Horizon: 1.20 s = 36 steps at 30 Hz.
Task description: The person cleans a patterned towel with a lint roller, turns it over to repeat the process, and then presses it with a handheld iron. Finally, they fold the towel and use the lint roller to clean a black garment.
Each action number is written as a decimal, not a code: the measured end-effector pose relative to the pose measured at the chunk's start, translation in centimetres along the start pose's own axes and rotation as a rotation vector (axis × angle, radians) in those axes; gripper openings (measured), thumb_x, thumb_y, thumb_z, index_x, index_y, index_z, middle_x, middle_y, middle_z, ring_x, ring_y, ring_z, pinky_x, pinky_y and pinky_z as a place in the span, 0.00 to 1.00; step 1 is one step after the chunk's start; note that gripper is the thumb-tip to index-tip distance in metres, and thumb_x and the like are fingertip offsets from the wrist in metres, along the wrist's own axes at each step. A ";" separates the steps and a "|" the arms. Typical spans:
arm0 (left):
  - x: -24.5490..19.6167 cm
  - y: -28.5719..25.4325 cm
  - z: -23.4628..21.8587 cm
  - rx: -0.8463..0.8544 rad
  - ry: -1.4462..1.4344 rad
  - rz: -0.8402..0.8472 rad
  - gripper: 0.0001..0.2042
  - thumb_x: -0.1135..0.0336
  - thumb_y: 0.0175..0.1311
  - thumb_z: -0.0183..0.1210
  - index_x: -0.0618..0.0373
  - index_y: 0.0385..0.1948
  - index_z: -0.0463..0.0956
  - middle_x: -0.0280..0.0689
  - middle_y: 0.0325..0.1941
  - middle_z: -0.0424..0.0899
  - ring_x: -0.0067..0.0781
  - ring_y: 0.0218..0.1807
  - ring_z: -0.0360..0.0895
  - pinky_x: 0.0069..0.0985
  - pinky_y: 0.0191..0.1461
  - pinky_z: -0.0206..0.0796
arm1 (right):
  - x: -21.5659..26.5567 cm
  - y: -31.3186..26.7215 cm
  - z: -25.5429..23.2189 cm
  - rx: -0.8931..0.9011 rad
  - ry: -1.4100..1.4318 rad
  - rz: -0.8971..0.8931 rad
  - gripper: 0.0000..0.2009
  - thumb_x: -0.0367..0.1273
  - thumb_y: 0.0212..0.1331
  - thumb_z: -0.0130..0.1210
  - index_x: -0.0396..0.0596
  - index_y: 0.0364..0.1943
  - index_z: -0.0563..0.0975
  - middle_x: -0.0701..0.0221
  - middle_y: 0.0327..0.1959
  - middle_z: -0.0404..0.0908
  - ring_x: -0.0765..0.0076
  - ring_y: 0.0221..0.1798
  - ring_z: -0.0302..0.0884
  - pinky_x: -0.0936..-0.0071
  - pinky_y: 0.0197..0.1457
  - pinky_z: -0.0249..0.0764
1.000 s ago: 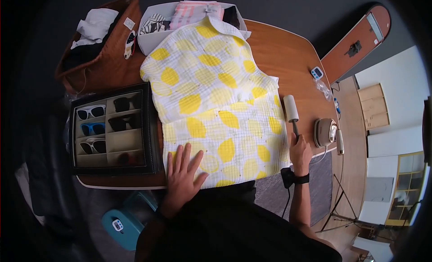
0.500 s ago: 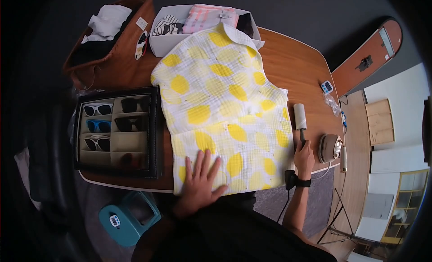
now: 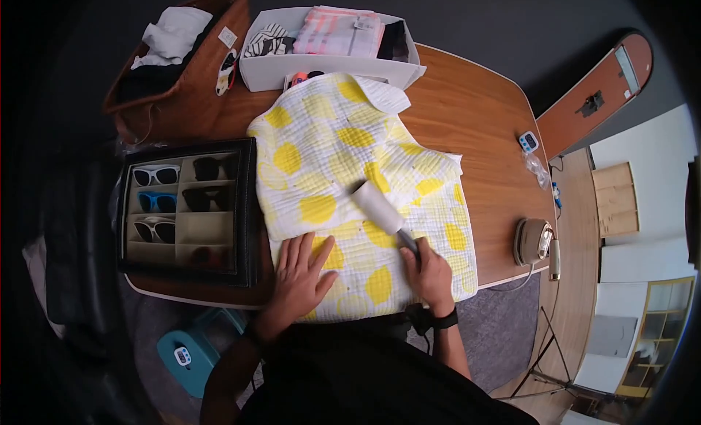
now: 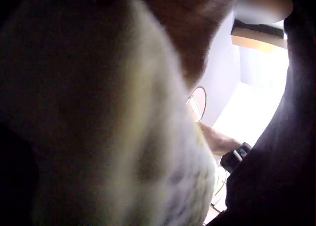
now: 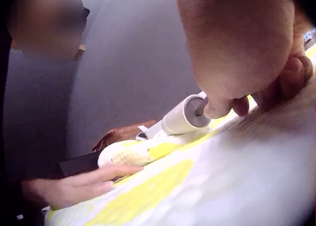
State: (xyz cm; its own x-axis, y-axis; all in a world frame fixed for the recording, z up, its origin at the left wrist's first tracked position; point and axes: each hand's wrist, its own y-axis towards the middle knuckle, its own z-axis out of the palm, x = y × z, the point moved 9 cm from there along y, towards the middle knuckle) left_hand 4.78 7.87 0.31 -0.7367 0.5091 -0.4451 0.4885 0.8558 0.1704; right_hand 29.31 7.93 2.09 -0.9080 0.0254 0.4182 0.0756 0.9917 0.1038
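Note:
A white cloth with yellow lemon prints (image 3: 343, 162) lies over the table's near middle, its far edge folded. My left hand (image 3: 298, 279) rests on its near left part, fingers spread; the right wrist view shows the same left hand (image 5: 79, 186) flat on the cloth. My right hand (image 3: 429, 275) grips the dark handle of a white lint roller (image 3: 377, 207), which lies across the cloth's middle. In the right wrist view the roller (image 5: 185, 117) meets the fabric beyond the curled fingers. Blurred cloth (image 4: 148, 137) fills much of the left wrist view.
A sunglasses case (image 3: 252, 213) stands on the left, with a brown basket (image 3: 197, 85) behind it. At the back is a white box of folded fabrics (image 3: 270, 73). A small steamer (image 3: 533, 242) and a timer (image 3: 529, 141) are on the wooden table's (image 3: 475, 104) right side.
My right hand has brought the roller leftward from beside the cloth onto it. The cloth's far edge has come nearer, uncovering more of the white box's front. My left hand has shifted slightly on the fabric.

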 end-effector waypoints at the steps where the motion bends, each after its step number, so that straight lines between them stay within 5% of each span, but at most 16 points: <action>1: 0.2 0.1 -0.1 -0.026 0.007 -0.013 0.30 0.52 0.71 0.56 0.57 0.70 0.67 0.58 0.73 0.64 0.61 0.72 0.62 0.56 0.77 0.48 | -1.3 0.4 -0.1 0.044 0.018 0.060 0.16 0.44 0.70 0.59 0.43 0.44 0.75 0.54 0.20 0.79 0.42 0.24 0.80 0.50 0.25 0.71; 3: -0.1 -0.4 0.4 0.004 -0.009 -0.018 0.31 0.51 0.71 0.55 0.57 0.73 0.64 0.59 0.75 0.61 0.62 0.75 0.58 0.56 0.80 0.43 | -4.8 0.2 -1.0 -0.196 -0.183 0.053 0.17 0.44 0.72 0.56 0.42 0.45 0.76 0.50 0.21 0.80 0.36 0.25 0.79 0.46 0.26 0.71; 6: -0.1 -1.2 0.7 0.034 -0.016 -0.061 0.32 0.50 0.71 0.54 0.56 0.73 0.64 0.58 0.77 0.59 0.61 0.78 0.55 0.58 0.80 0.41 | -10.6 1.5 -3.1 -0.247 -0.211 0.331 0.20 0.46 0.75 0.49 0.41 0.42 0.75 0.43 0.30 0.82 0.30 0.34 0.80 0.40 0.31 0.73; 7: -0.4 -1.7 0.5 0.034 0.001 -0.056 0.32 0.49 0.71 0.54 0.56 0.73 0.64 0.58 0.78 0.58 0.60 0.79 0.54 0.58 0.80 0.40 | -11.4 1.6 -4.1 -0.198 -0.197 0.487 0.19 0.47 0.74 0.49 0.42 0.41 0.74 0.43 0.33 0.83 0.30 0.37 0.81 0.39 0.35 0.74; 12: -1.1 -3.5 1.0 0.049 0.044 -0.070 0.33 0.45 0.71 0.53 0.52 0.73 0.64 0.55 0.81 0.54 0.55 0.81 0.51 0.60 0.81 0.39 | -14.6 2.2 -5.6 -0.139 -0.386 0.542 0.20 0.48 0.72 0.52 0.43 0.43 0.73 0.47 0.35 0.84 0.33 0.38 0.82 0.42 0.39 0.76; 16: 0.9 -3.5 0.1 -0.157 -0.285 -0.216 0.36 0.57 0.69 0.61 0.63 0.74 0.57 0.59 0.76 0.57 0.59 0.76 0.58 0.57 0.78 0.46 | -12.5 4.0 -7.5 -0.183 -0.383 0.492 0.23 0.49 0.68 0.57 0.39 0.47 0.74 0.50 0.47 0.80 0.40 0.48 0.80 0.50 0.47 0.77; 18: 3.2 -3.5 -1.6 -0.526 -0.463 -0.349 0.36 0.68 0.67 0.63 0.68 0.72 0.54 0.59 0.72 0.58 0.59 0.70 0.64 0.50 0.74 0.55 | -10.3 6.7 -8.0 -0.292 -0.301 0.307 0.24 0.48 0.68 0.59 0.38 0.48 0.74 0.49 0.48 0.80 0.39 0.50 0.79 0.50 0.50 0.76; 19: 2.9 -2.5 -2.1 -0.531 -0.459 -0.343 0.36 0.68 0.67 0.63 0.68 0.72 0.54 0.59 0.72 0.58 0.59 0.70 0.64 0.50 0.74 0.55 | -8.6 8.0 -8.6 -0.392 -0.221 0.124 0.25 0.48 0.67 0.60 0.36 0.49 0.75 0.48 0.49 0.79 0.37 0.52 0.77 0.50 0.52 0.76; 21: 4.2 -2.0 -2.5 -0.657 -0.742 -0.547 0.29 0.73 0.68 0.62 0.68 0.68 0.59 0.53 0.68 0.67 0.43 0.64 0.70 0.35 0.66 0.66 | -8.5 11.6 -6.8 -0.369 -0.146 0.020 0.28 0.47 0.65 0.63 0.34 0.54 0.75 0.47 0.51 0.79 0.37 0.56 0.76 0.52 0.57 0.74; 24: 6.7 -1.2 1.3 -0.621 -0.955 -0.602 0.24 0.72 0.69 0.62 0.66 0.64 0.65 0.47 0.60 0.75 0.36 0.58 0.74 0.31 0.61 0.69 | -9.0 17.2 -3.2 -0.322 0.118 -0.076 0.31 0.48 0.65 0.63 0.33 0.59 0.74 0.46 0.56 0.79 0.39 0.58 0.76 0.52 0.60 0.73; 27: 7.2 -0.3 -0.4 -0.639 -0.746 -0.437 0.19 0.73 0.69 0.62 0.66 0.59 0.71 0.46 0.56 0.78 0.41 0.58 0.75 0.36 0.62 0.67 | -8.3 20.2 -0.8 -0.108 0.242 -0.033 0.30 0.47 0.63 0.65 0.34 0.58 0.76 0.45 0.52 0.82 0.40 0.55 0.80 0.52 0.61 0.73; 29: 5.1 0.2 -3.9 -0.684 -0.514 -0.386 0.15 0.73 0.69 0.62 0.66 0.55 0.75 0.45 0.55 0.79 0.39 0.56 0.76 0.34 0.61 0.68 | -5.9 20.1 -0.9 0.203 0.069 0.030 0.27 0.46 0.62 0.67 0.35 0.52 0.80 0.53 0.40 0.87 0.53 0.44 0.84 0.61 0.56 0.75; 31: 3.9 -0.1 -4.8 -0.702 -0.285 -0.344 0.12 0.74 0.69 0.62 0.65 0.52 0.78 0.44 0.54 0.80 0.38 0.54 0.78 0.32 0.59 0.69 | -6.7 19.4 -2.3 0.212 0.216 0.086 0.23 0.44 0.62 0.67 0.36 0.49 0.81 0.60 0.36 0.87 0.62 0.41 0.83 0.67 0.51 0.75; 33: 5.7 -1.2 -1.2 -0.664 -0.814 -0.417 0.13 0.76 0.71 0.59 0.67 0.55 0.76 0.39 0.53 0.83 0.25 0.53 0.78 0.26 0.58 0.70 | -8.4 17.4 -3.8 0.115 0.597 0.138 0.12 0.35 0.63 0.68 0.40 0.44 0.82 0.76 0.32 0.84 0.82 0.38 0.77 0.80 0.41 0.72; 36: 5.0 -2.4 -0.8 -0.636 -1.029 -0.406 0.12 0.74 0.70 0.61 0.66 0.53 0.78 0.41 0.51 0.84 0.28 0.51 0.79 0.29 0.59 0.70 | -11.0 12.2 -7.5 -0.024 0.799 0.002 0.07 0.30 0.64 0.66 0.43 0.42 0.82 0.78 0.35 0.84 0.83 0.37 0.78 0.78 0.41 0.73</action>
State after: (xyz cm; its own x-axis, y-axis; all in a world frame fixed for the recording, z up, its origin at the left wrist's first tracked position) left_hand -0.51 8.47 -1.60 0.0598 0.1399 -0.9884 -0.2046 0.9708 0.1250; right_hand 43.29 18.76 5.51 -0.3390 -0.0801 0.9374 0.0939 0.9885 0.1184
